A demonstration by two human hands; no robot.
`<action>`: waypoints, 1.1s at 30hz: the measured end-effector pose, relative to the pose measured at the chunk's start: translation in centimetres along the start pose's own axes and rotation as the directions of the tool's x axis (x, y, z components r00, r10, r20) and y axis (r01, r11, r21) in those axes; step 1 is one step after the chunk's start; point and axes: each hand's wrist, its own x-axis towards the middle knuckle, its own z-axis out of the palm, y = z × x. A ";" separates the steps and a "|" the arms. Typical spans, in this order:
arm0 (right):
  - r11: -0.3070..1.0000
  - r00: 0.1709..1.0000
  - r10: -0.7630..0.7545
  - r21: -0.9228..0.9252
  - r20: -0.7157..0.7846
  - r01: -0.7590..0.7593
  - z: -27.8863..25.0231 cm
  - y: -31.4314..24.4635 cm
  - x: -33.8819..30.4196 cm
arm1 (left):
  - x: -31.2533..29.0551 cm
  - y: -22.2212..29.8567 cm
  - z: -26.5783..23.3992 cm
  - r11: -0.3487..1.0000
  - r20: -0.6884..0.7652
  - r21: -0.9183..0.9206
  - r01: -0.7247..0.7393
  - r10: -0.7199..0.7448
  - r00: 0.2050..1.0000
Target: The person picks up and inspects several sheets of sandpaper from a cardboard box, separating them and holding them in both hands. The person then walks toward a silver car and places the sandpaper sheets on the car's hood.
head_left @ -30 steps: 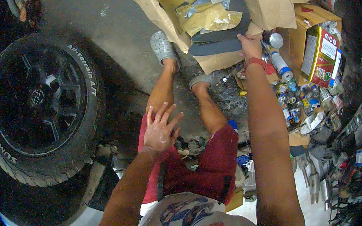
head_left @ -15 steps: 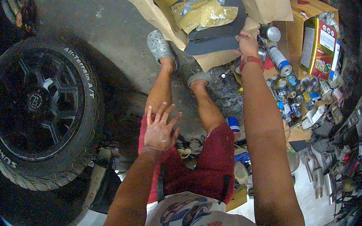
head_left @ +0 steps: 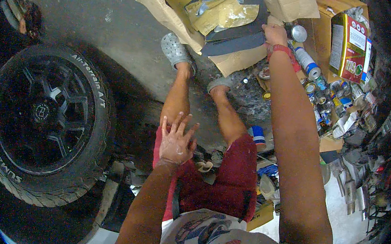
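My left hand (head_left: 177, 144) lies with fingers spread over my left knee, touching the leg of my red shorts (head_left: 211, 195), and holds nothing. My right arm reaches forward to an open cardboard box (head_left: 168, 16). There my right hand (head_left: 276, 36) is closed at the right edge of a dark grey sheet (head_left: 234, 44) that looks like sandpaper; its fingertips are partly hidden. Yellowish-brown pieces of sheet (head_left: 237, 14), some with pale smears, lie above the dark sheets in the box. A loose cardboard flap (head_left: 232, 64) hangs toward me.
On the left a large black tyre and wheel (head_left: 41, 113) stands upright. A second carton (head_left: 316, 39), a red and yellow rectangular can (head_left: 351, 48), a spray can (head_left: 306, 62) and heaped small cans (head_left: 331, 103) crowd the right. A blue and white can (head_left: 257, 135) is beside my right knee.
My right hand has shifted slightly up and right along the box's edge, and its fingers look more curled. The left hand stays on the knee. The whole view has shifted slightly.
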 end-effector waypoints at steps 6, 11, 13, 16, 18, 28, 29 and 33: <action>0.625 0.942 0.224 0.704 0.250 -0.336 -1.8 -3.6 -3.8 | 0.0 0.5 -0.2 0.999 0.054 -0.001 0.033 -0.033 0.998; 0.498 0.945 0.198 0.804 0.260 -0.325 -1.9 -3.8 -6.2 | 0.0 0.6 -0.3 1.000 0.059 0.006 0.030 -0.030 0.998; 0.509 0.946 0.216 0.799 0.241 -0.320 -1.9 -3.7 -6.7 | 0.1 0.6 -0.3 1.000 0.048 0.009 0.027 -0.028 0.998; 0.415 0.945 0.238 0.857 0.223 -0.306 -1.7 -3.8 -7.6 | 0.1 0.6 -0.3 1.000 0.049 0.019 0.023 -0.024 0.999; 0.386 0.940 0.247 0.866 0.236 -0.319 -1.7 -3.9 -7.5 | 0.2 0.4 -0.3 1.000 0.037 0.019 0.017 -0.018 0.999; 0.285 0.936 0.210 0.898 0.283 -0.336 -1.1 -2.9 -6.8 | -0.2 -0.2 -0.4 1.000 0.025 0.010 0.021 -0.021 0.999; 0.281 0.936 0.205 0.899 0.286 -0.336 -1.2 -3.0 -6.8 | -0.2 -0.2 -0.4 1.000 0.028 0.000 0.028 -0.028 0.999; 0.312 0.920 0.245 0.873 0.306 -0.374 -2.2 -4.1 -7.2 | -0.4 -0.3 -0.3 0.999 0.040 -0.002 0.036 -0.036 0.999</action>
